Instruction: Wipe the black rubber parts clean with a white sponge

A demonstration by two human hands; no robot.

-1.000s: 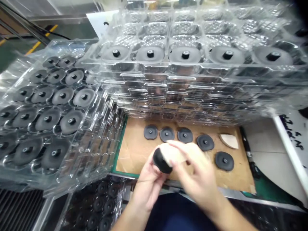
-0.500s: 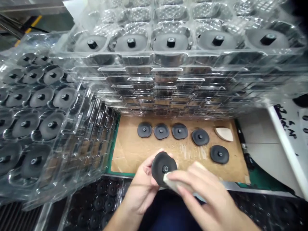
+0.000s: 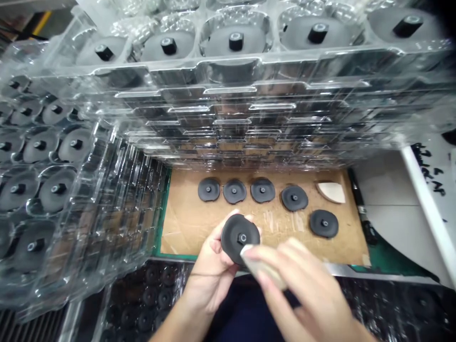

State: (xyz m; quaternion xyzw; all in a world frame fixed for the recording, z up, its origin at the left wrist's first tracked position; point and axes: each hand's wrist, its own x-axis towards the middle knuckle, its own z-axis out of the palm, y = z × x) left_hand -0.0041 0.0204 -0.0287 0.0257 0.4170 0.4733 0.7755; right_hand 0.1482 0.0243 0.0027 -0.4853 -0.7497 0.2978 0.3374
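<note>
Black disc [image 3: 240, 239] turned stud-up since earlier frame, cupped in left hand [image 3: 210, 268]; right hand [image 3: 302, 294] pinching pale pad [image 3: 263, 268] at disc's 5 o'clock edge; hard rubbing could twist disc loose

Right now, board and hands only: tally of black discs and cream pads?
Black discs: 6 (5 on board, 1 in left hand)
Cream pads: 2 (1 on board, 1 in right hand)
Total: 8

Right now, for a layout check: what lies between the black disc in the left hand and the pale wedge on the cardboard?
In the head view, another black disc lies on the cardboard sheet between the held black disc and the pale wedge.
</note>
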